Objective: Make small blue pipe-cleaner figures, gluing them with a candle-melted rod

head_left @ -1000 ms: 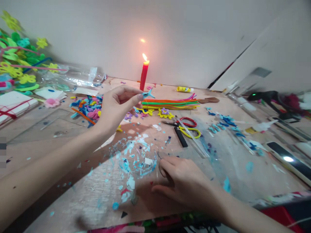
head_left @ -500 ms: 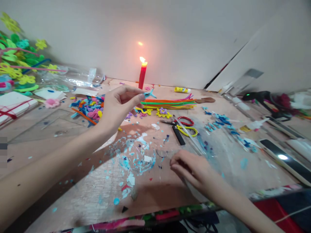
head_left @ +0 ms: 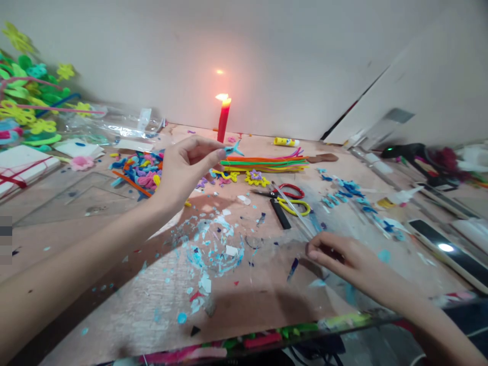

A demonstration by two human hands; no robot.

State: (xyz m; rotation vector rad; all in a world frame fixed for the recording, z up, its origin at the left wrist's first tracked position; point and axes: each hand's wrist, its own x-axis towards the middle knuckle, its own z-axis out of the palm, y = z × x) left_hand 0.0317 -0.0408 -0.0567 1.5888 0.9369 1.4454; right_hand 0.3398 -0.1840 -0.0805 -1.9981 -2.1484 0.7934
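Between its thumb and fingers my left hand (head_left: 186,168) pinches a small light-blue piece (head_left: 234,148) with pointed ends, just in front of a lit red candle (head_left: 223,121). My right hand (head_left: 337,254) is low over the table at the right, its fingers curled together beside the lower end of a clear stick (head_left: 293,211); whether it grips the stick or anything else cannot be made out. Scissors with red and yellow handles (head_left: 293,206) lie beyond it. A bundle of coloured pipe cleaners (head_left: 267,163) lies behind the left fingertips.
Fuzzy coloured pieces (head_left: 143,170) are heaped left of centre. Blue pieces (head_left: 348,189) and a lit phone (head_left: 446,249) lie at the right. Blue and white scraps (head_left: 215,246) cover the middle. A glue stick (head_left: 285,142) is near the wall, and yellow and green flowers (head_left: 34,96) stand far left.
My right hand has moved right, uncovering a small dark-blue piece on the table. My left hand stays nearly in place with the light-blue piece. The candle flame leans further left.
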